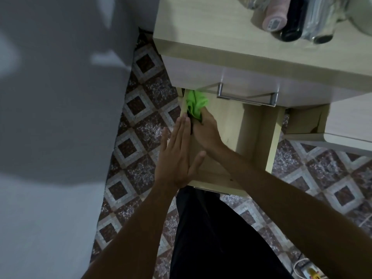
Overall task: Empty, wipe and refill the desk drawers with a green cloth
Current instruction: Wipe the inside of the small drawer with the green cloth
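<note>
At the centre of the frame our right hand (203, 129) grips the green cloth (195, 104), fingers curled round it, rubbing the far left corner inside the open drawer (231, 125), which looks emptied. Our left hand (177, 156) lies flat, fingers straight and together, against the drawer's left wall, likely steadying it. 1 drawer above stays closed below the bench (211, 23).

The desk top (201, 27) bears a pink spool (274, 20) and, seemingly, blurred bottles (292, 23).
</note>
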